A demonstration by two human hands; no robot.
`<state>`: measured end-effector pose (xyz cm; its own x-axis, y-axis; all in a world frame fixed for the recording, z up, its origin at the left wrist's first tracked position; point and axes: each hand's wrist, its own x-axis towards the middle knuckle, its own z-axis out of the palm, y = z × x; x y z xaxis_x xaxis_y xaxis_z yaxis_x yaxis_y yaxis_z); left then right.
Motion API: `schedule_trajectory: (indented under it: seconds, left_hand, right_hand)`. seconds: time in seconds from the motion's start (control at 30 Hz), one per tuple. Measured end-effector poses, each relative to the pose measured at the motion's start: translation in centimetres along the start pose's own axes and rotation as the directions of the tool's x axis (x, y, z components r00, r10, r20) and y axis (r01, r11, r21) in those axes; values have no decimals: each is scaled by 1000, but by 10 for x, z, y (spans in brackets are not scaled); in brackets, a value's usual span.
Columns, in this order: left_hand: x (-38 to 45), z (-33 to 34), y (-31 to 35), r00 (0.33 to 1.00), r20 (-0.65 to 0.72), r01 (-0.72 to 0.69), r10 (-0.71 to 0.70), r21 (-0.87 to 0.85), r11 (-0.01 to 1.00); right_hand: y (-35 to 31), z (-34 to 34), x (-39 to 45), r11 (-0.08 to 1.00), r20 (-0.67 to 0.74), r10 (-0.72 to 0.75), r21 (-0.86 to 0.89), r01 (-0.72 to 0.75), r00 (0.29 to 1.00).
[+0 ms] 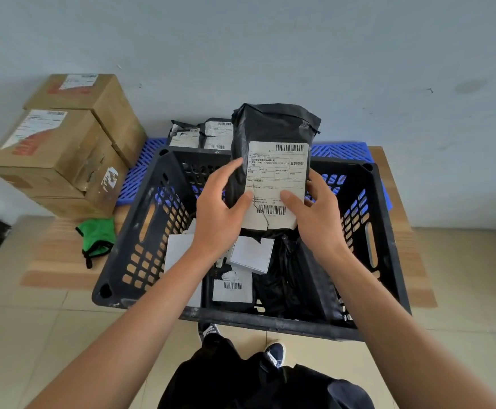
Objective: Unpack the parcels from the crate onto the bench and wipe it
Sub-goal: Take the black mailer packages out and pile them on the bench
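Parcel, black, labelled, upright above crate; left hand and right hand grip its lower sides, thumbs pressed on label, fingers curled behind.

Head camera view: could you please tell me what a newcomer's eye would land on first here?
First, the black parcel with its big white label, held upright above the black crate at the centre, gripped by the left hand and right hand. More parcels lie inside the crate. Next, the stacked cardboard boxes at the far left by the wall, and the green cloth on the bench beside the crate.
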<state>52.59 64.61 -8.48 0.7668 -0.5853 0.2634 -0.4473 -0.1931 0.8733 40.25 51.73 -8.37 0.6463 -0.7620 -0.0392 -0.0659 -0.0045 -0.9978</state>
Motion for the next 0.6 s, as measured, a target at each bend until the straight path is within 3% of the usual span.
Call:
schedule_trajectory:
  seconds: [0.2,0.6]
  left_hand:
    - [8,-2,-7,992,37,126,-125,-40,991]
    - [58,-53,-32,974,11,227,-227,-96,969]
  right_hand:
    - [1,5,10,1000,22,-3,0,3,1000]
    - [-20,72,58,999,51,-35,-32,37,998]
